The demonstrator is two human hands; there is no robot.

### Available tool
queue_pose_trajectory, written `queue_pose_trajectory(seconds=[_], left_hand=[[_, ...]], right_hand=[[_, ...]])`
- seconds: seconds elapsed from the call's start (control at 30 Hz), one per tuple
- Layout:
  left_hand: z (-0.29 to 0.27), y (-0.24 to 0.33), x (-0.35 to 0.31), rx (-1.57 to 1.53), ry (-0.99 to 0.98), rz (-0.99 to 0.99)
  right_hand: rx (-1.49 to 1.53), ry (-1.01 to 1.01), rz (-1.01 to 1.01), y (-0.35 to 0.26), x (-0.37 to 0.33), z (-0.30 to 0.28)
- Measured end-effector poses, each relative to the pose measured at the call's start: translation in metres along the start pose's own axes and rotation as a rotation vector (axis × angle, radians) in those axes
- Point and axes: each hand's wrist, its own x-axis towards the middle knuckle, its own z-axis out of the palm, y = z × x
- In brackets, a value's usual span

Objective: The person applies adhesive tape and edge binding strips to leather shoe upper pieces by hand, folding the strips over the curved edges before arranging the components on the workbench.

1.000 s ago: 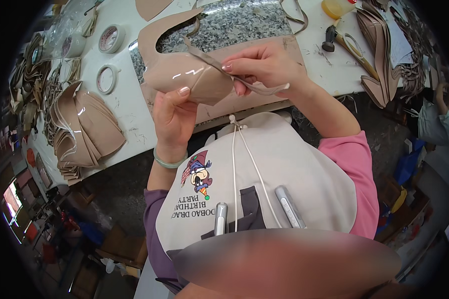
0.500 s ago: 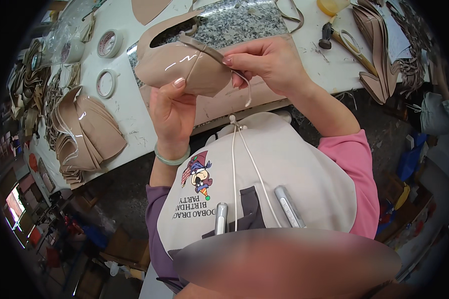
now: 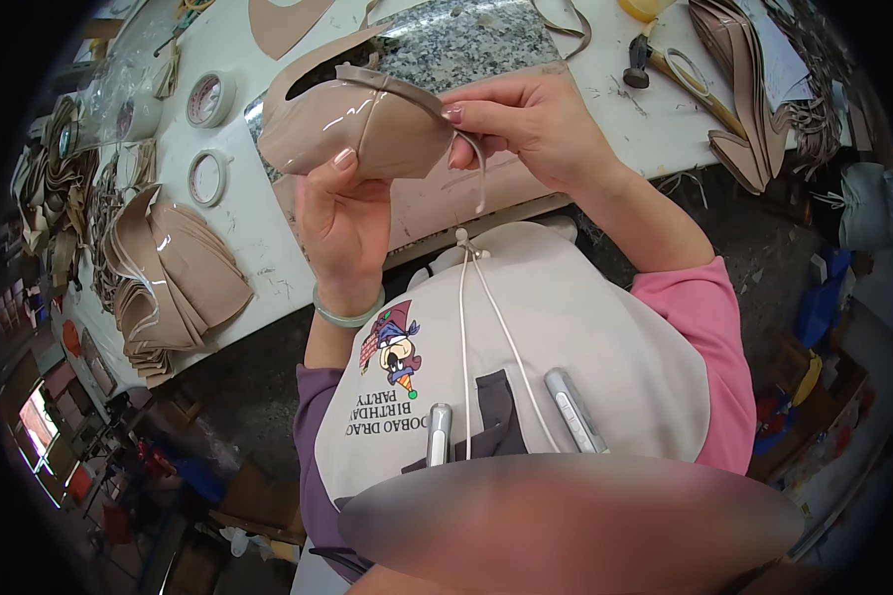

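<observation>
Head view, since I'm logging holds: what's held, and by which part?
Left grip: glossy beige shoe upper, by its lower edge. Right grip: taupe strip, pinched just above its dangling end.

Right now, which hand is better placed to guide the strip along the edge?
Probably your right hand: its fingers pinch the strip, while your left hand holds the glossy beige piece.

piece [image 3: 397, 139]: tan | strip [image 3: 395, 87]: grey-brown | slab [image 3: 461, 45]: speckled grey | table [image 3: 276, 253]: white | bracelet [image 3: 347, 320]: green

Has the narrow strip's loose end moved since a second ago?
Yes: the narrow strip's loose end went left, away from the tan board's right edge, now dangling beside the right hand.
</observation>
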Motion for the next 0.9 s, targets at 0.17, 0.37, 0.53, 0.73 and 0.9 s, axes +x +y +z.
queue_pose_trajectory(seconds=[0.17,0.37,0.53,0.73,0.9], left_hand=[[0.014,0.0,0.0,-0.027,0.015,-0.021],[0.006,0.003,0.006,-0.13,-0.081,-0.054],[0.016,0.003,0.008,-0.168,-0.04,-0.09],[0.018,0.003,0.013,-0.173,-0.016,-0.1],[0.024,0.005,0.016,-0.168,-0.034,-0.098]], right_hand=[[-0.048,0.064,-0.07,0.002,0.002,0.004],[0.082,-0.043,-0.002,-0.002,-0.001,-0.01],[0.009,0.02,-0.08,-0.001,-0.002,-0.008],[0.03,0.042,-0.094,0.0,0.001,-0.008],[0.089,-0.018,0.014,-0.006,-0.004,-0.012]])
